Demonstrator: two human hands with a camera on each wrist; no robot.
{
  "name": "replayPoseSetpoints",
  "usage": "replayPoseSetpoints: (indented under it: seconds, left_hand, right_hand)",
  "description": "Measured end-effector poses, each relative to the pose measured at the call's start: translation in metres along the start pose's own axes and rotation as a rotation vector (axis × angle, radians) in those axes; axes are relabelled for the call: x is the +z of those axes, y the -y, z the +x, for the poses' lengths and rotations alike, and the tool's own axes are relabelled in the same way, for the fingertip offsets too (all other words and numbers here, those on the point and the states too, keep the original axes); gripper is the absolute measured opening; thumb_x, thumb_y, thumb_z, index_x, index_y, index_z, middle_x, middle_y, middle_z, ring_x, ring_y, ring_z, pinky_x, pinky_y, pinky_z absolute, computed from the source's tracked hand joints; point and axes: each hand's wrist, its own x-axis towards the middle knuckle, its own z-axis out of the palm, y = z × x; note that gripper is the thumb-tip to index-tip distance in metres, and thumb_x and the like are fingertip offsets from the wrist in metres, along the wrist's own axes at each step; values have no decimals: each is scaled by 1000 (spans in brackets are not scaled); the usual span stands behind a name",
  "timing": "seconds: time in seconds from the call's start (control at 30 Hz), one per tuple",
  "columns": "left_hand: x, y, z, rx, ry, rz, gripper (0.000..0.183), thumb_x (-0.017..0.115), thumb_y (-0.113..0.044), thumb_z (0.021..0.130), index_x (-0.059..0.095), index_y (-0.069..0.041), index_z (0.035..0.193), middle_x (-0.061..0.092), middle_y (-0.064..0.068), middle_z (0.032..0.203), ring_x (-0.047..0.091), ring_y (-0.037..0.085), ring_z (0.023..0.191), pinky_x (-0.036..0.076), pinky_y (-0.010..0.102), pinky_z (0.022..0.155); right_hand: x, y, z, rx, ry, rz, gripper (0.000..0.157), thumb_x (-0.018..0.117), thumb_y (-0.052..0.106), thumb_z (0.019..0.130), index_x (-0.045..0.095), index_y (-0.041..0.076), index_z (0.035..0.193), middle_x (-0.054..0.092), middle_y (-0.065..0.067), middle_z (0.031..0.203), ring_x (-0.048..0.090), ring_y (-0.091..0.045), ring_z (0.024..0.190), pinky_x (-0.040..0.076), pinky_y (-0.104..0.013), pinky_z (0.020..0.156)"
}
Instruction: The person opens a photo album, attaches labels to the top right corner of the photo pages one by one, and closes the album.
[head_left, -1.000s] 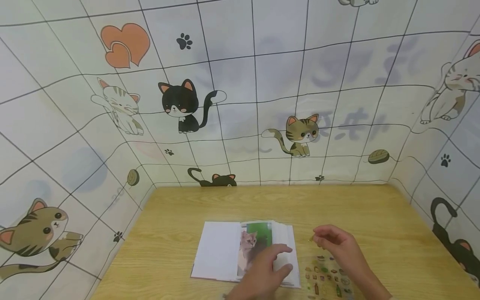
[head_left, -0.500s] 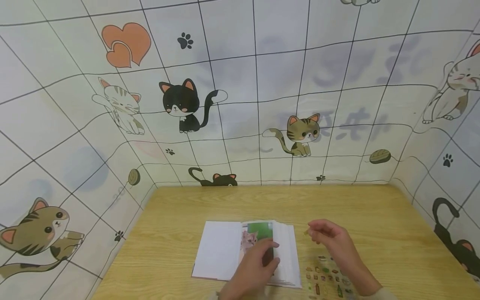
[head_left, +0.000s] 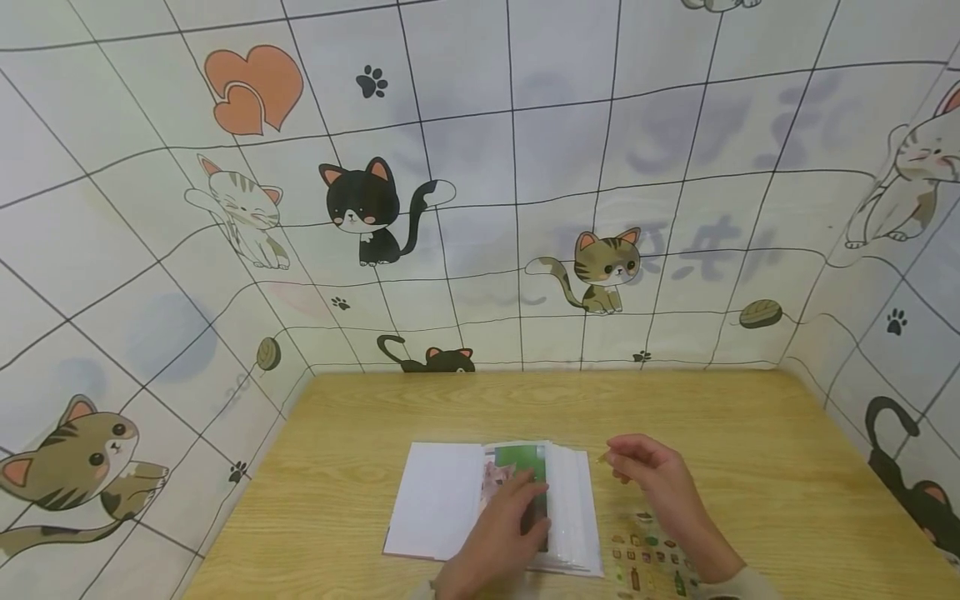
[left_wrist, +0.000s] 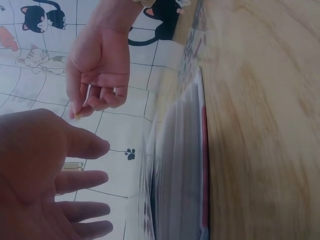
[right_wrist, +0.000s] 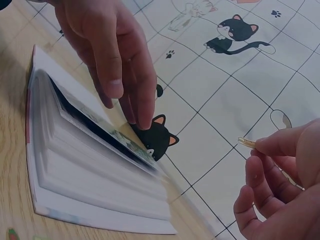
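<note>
An open photo album (head_left: 435,496) lies on the table, its right page showing a kitten photo (head_left: 521,457) against green. Over that photo is my left hand (head_left: 501,518), its fingers extended and holding nothing; in the left wrist view a gap separates the fingertips from the pages. My right hand (head_left: 663,483), raised just right of the album, pinches a small clear sticker (right_wrist: 246,142) with a yellowish print between thumb and index finger. Part of the photo is hidden under the left hand.
A clear sheet of small food and bottle stickers (head_left: 637,554) lies on the wooden table (head_left: 337,467), right of the album and partly under the right forearm. Cat-printed sheeting (head_left: 480,208) walls the table at the back and both sides.
My right hand has moved left and slightly away from me with the sticker, closer to the album. My left hand has shifted left and lower over the kitten photo.
</note>
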Motion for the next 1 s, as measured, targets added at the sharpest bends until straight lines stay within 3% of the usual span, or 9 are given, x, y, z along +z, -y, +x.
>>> replayPoseSetpoints:
  seconds: [0.2, 0.33, 0.47, 0.7, 1.0]
  left_hand:
    - [2, 4, 2, 16, -11, 81, 46, 60, -26, 97, 54, -12, 141, 40, 12, 155, 33, 33, 146, 31, 53, 115]
    - [3, 7, 3, 62, -20, 149, 48, 60, -25, 97, 53, -9, 142, 42, 17, 154, 34, 36, 144, 32, 54, 114]
    - [5, 11, 3, 85, 2, 196, 51, 58, -29, 98, 50, -9, 145, 39, 19, 154, 33, 38, 144, 32, 55, 114]
    - [8, 15, 5, 37, 59, 207, 54, 47, -38, 102, 44, -14, 150, 31, 17, 159, 22, 37, 149, 24, 60, 116]
    - [15, 14, 3, 40, 78, 357, 53, 38, -42, 105, 44, -16, 150, 32, 19, 159, 23, 38, 149, 26, 63, 113]
  right_hand:
    - [7, 0, 3, 21, -4, 51, 24, 72, 11, 90, 66, 1, 110, 72, -2, 96, 67, -18, 83, 57, -29, 76]
    - [12, 2, 4, 30, -3, 59, 25, 71, 12, 91, 66, 0, 112, 71, -3, 97, 66, -17, 82, 57, -28, 76]
    - [16, 0, 8, 63, -8, 70, 24, 70, 12, 92, 65, 1, 112, 71, -3, 96, 66, -15, 80, 57, -27, 75]
    - [25, -5, 15, 95, 0, 119, 22, 70, 8, 91, 65, -1, 111, 71, -2, 93, 66, -13, 78, 57, -28, 74]
    - [36, -10, 20, 125, 4, 160, 22, 68, 5, 91, 62, -4, 110, 71, -2, 91, 66, -14, 75, 57, -29, 73]
